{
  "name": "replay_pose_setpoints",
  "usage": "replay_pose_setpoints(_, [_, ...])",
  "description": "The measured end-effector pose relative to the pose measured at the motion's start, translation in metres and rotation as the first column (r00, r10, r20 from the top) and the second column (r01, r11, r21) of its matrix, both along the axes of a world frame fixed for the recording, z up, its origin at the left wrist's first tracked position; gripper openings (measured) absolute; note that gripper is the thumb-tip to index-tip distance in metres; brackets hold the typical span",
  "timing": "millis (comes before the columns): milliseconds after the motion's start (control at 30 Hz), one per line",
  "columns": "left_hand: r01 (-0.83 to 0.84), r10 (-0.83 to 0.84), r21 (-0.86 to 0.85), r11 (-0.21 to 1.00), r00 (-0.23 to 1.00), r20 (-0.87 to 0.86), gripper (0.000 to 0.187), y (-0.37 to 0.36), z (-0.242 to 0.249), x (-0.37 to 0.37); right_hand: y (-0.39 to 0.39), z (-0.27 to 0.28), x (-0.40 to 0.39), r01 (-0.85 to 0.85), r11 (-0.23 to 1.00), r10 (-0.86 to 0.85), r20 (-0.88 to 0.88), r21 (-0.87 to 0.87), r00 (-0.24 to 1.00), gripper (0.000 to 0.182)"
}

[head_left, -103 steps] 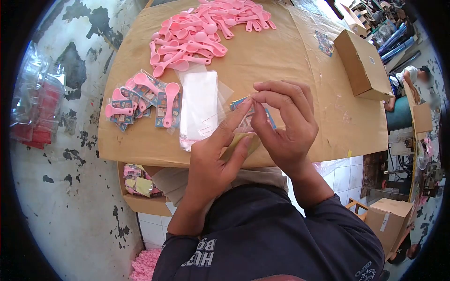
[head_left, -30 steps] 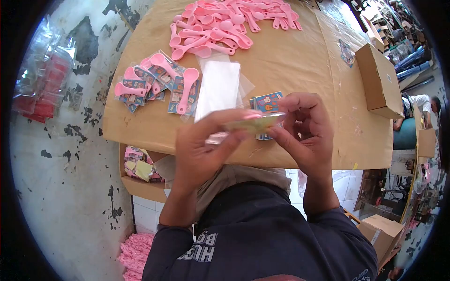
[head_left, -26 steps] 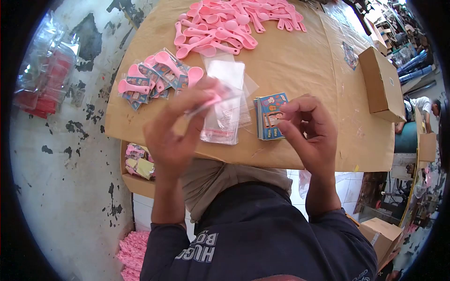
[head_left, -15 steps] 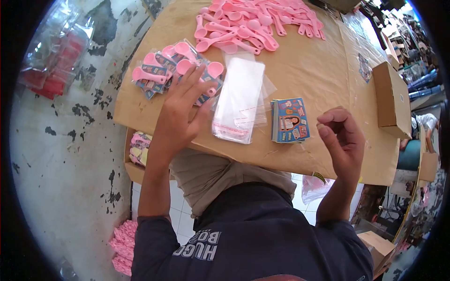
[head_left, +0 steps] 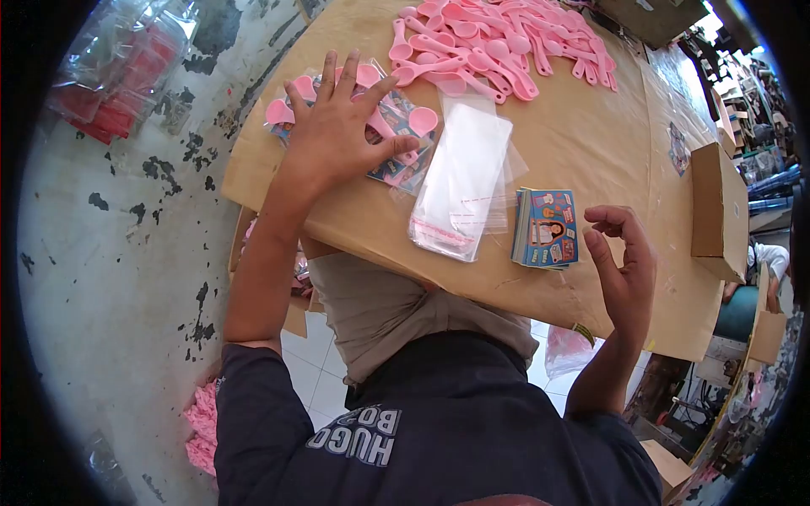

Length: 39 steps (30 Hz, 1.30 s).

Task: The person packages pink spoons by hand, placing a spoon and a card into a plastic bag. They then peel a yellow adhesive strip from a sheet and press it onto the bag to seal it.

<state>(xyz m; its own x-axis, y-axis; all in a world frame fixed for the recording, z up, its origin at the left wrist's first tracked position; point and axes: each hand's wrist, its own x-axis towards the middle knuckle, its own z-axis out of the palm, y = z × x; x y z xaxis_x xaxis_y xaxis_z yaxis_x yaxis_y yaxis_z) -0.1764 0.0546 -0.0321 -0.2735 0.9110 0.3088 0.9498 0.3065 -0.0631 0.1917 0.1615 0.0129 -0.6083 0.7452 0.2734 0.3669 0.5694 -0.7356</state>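
My left hand (head_left: 342, 139) is spread over a group of packed pink spoons (head_left: 423, 121) with blue printed cards, at the table's left side. Its fingers lie across them and hide part of the group. Just right of that group is a stack of clear plastic bags (head_left: 462, 177). Beyond the bags sits a pile of blue printed cards (head_left: 548, 229). My right hand (head_left: 624, 257) hovers beside the card pile, fingers curled with the thumb and forefinger apart, and nothing shows between them. A heap of loose pink spoons (head_left: 498, 46) covers the far part of the table.
The table (head_left: 591, 152) is covered in brown paper. An open cardboard box (head_left: 717, 211) stands at its right edge. Clear and red plastic bags (head_left: 126, 76) lie at the far left. Another person (head_left: 769, 261) is partly visible at far right.
My left hand has moved forward and spread wider over the packed spoons. My right hand keeps its curled pose near the cards. The whole view has shifted slightly.
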Motion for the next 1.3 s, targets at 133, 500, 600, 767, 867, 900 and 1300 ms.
replay_pose_setpoints(133, [-0.008, 0.017, -0.057, 0.998, 0.986, 0.164, 0.087, -0.004, 0.004, -0.006, 0.005, -0.004, -0.002, -0.012, 1.000, 0.011, -0.024, -0.015, 1.000, 0.018])
replay_pose_setpoints(500, [0.017, 0.005, -0.080, 0.997, 0.963, 0.271, 0.077, -0.062, 0.015, -0.042, 0.007, -0.009, 0.006, -0.014, 0.995, 0.006, -0.081, -0.100, 0.997, 0.016])
replay_pose_setpoints(600, [0.032, -0.009, -0.085, 0.996, 0.966, 0.258, 0.070, -0.090, 0.017, -0.060, 0.006, -0.010, 0.009, -0.016, 0.994, 0.008, -0.077, -0.111, 0.997, 0.016])
replay_pose_setpoints(767, [0.018, 0.000, -0.043, 0.999, 0.920, 0.392, 0.065, -0.143, 0.021, -0.080, 0.004, -0.009, 0.015, -0.031, 0.988, 0.017, -0.091, -0.152, 0.996, 0.015])
replay_pose_setpoints(867, [-0.006, 0.040, -0.067, 0.998, 0.850, 0.526, 0.061, -0.180, 0.026, -0.095, 0.004, -0.006, 0.019, -0.044, 0.988, 0.029, -0.097, -0.149, 0.995, 0.014])
replay_pose_setpoints(900, [-0.011, 0.045, -0.068, 0.998, 0.850, 0.525, 0.061, -0.192, 0.027, -0.100, 0.003, -0.006, 0.020, -0.039, 0.987, 0.025, -0.092, -0.155, 0.995, 0.014])
replay_pose_setpoints(1300, [-0.121, 0.061, 0.131, 0.984, 0.917, 0.395, 0.018, -0.235, 0.006, -0.104, 0.002, 0.000, 0.021, -0.066, 0.992, 0.050, -0.144, -0.109, 0.988, 0.014])
